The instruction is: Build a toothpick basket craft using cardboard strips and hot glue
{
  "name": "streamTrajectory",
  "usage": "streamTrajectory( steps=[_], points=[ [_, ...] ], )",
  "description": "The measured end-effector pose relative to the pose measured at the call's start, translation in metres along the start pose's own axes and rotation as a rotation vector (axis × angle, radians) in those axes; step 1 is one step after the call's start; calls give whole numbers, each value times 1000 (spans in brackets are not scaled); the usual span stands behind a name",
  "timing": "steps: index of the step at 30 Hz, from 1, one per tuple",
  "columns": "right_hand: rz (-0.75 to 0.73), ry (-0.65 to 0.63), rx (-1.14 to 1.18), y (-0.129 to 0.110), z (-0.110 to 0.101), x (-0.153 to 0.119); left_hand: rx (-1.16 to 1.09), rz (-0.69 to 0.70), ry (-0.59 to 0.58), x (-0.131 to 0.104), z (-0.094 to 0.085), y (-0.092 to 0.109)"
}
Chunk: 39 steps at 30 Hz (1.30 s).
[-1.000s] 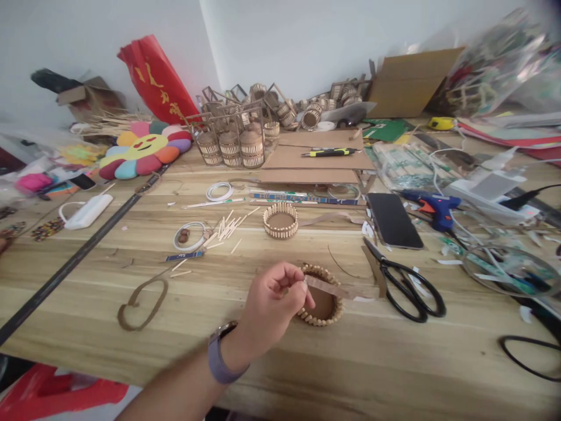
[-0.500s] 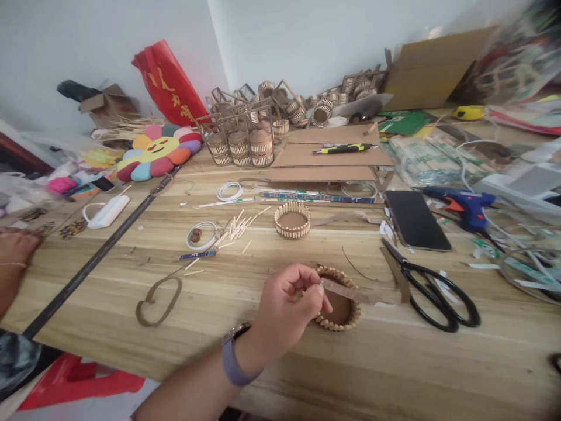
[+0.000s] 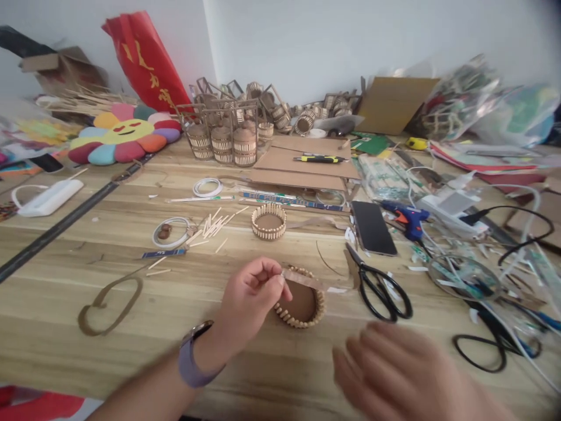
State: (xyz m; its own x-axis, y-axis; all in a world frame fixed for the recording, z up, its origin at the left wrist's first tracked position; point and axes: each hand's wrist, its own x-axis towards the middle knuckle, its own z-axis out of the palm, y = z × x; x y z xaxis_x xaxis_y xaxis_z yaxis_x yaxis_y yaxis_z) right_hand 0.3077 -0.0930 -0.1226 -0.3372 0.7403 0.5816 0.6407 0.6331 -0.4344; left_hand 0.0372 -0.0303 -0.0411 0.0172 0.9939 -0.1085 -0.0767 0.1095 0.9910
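Observation:
My left hand (image 3: 252, 298), a watch on its wrist, pinches the end of a thin brown strip (image 3: 307, 279) between thumb and forefinger. The strip stretches to the right above a round basket (image 3: 319, 313) edged with short wooden sticks, which sits low on the table partly behind my fingers. My right hand (image 3: 390, 371) is at the lower right, smeared by motion, so its fingers cannot be read. Between it and the phone lie black-handled scissors (image 3: 381, 286). A second small stick-edged basket (image 3: 269, 222) stands farther back.
Loose wooden sticks (image 3: 214, 224) and a curled brown strip (image 3: 109, 304) lie at left. A black phone (image 3: 373, 228), a blue glue gun (image 3: 407, 217) and tangled cables are at right. Finished small baskets (image 3: 222, 143), cardboard (image 3: 302, 155) and a flower cushion (image 3: 125, 133) line the back.
My right hand has come into view at the lower right. The view has swung to the right, and my left hand still pinches the strip over the basket.

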Motion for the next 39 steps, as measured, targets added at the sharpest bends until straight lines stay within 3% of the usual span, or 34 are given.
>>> streamTrajectory(
  steps=[2,4,7,10,15,21,30,35,39],
  points=[
    [-23,-14,-16,-1,-4,58,-9,14,15,1,-2,0],
    [52,-19,-46,-7,-8,106,-34,35,15,3,-4,-2],
    [156,-191,95,-19,-9,141,-90,51,35,7,-7,-3],
    [298,-292,197,-28,-4,146,-163,61,86,10,-7,-1],
    [447,-242,381,-41,5,150,-303,71,89,6,-3,-1],
    [368,-131,305,-62,18,156,-166,-1,-105,-1,2,-3],
    [242,-99,174,-69,30,147,-71,-28,14,-1,3,-5],
    [310,-187,243,-68,25,148,-139,-79,-30,-3,3,-7],
    [328,-181,263,-67,24,147,-148,-102,-65,-4,3,-7]
  ],
)
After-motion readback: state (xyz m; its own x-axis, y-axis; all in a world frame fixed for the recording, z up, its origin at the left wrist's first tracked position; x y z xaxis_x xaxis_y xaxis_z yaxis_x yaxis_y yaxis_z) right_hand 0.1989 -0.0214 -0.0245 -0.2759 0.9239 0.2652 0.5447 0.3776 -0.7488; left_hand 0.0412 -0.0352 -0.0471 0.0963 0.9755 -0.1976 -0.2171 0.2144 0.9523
